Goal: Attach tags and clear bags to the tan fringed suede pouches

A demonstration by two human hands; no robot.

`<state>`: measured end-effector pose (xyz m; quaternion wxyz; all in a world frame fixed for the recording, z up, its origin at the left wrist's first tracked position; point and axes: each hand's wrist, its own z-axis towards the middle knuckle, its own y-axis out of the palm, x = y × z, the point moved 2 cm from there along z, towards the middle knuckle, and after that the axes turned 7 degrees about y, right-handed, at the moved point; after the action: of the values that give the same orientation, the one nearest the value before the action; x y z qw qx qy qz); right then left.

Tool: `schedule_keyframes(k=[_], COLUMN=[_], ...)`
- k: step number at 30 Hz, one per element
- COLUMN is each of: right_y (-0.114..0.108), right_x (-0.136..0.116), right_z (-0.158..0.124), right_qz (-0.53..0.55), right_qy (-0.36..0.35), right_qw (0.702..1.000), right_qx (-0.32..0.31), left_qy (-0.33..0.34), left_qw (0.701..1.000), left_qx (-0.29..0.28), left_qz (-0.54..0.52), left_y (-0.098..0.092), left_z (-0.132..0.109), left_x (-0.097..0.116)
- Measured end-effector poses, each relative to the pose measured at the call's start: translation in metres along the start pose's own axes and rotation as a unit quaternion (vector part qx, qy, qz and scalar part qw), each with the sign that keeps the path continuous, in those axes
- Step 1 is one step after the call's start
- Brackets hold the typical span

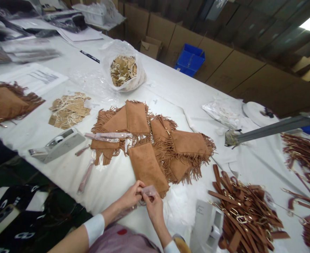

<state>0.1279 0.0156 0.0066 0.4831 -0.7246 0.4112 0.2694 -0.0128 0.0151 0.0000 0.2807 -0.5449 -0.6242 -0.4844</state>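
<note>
My left hand (pixel 131 195) and my right hand (pixel 155 208) meet near the table's front edge, fingertips pinched on a small clear plastic bag (pixel 149 190). Its lower part runs down under my left wrist, where what it contains is hard to make out. Just beyond my fingers lies a brown suede fringed pouch (pixel 147 165). Several more fringed pouches (pixel 190 142) overlap behind it. Wrapped straps in clear plastic (pixel 109 136) rest on the pouches to the left, and another wrapped strap (pixel 86 175) lies closer to the edge.
Tape dispensers stand left (pixel 58 144) and right (pixel 207 226). Brown straps (pixel 246 214) with metal clasps are heaped at the right. Cardboard tags (pixel 70 110) lie loose, and others fill a plastic bag (pixel 134 82). A metal bar (pixel 271 129) juts in from the right.
</note>
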Motion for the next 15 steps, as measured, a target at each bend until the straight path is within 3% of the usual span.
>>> schedule_keyframes(k=[2,4,6,8,11,15], right_y=[0.003,0.009,0.016,0.022,0.028,0.026], right_x=[-0.005,-0.007,-0.007,-0.005,0.001,0.012], right_z=[-0.006,-0.012,-0.017,-0.021,-0.026,-0.029], right_qz=[-0.082,-0.165,-0.235,-0.281,-0.289,-0.227], right_qy=[-0.070,-0.140,-0.194,-0.227,-0.253,-0.224], right_qw=[0.994,0.976,0.952,0.932,0.919,0.939], right_qx=[0.029,0.025,-0.001,-0.031,-0.087,-0.129], left_qy=[-0.030,-0.139,-0.275,-0.353,-0.335,-0.258], left_qw=[0.994,0.978,0.956,0.931,0.934,0.958], left_qx=[0.101,0.152,0.087,-0.017,-0.095,-0.122], left_qz=[-0.002,-0.019,-0.061,-0.092,-0.078,-0.014], left_y=[-0.009,-0.019,-0.024,-0.028,-0.036,-0.048], left_z=[-0.008,-0.018,-0.028,-0.035,-0.037,-0.033], left_x=[0.003,0.002,0.000,-0.002,-0.006,-0.018])
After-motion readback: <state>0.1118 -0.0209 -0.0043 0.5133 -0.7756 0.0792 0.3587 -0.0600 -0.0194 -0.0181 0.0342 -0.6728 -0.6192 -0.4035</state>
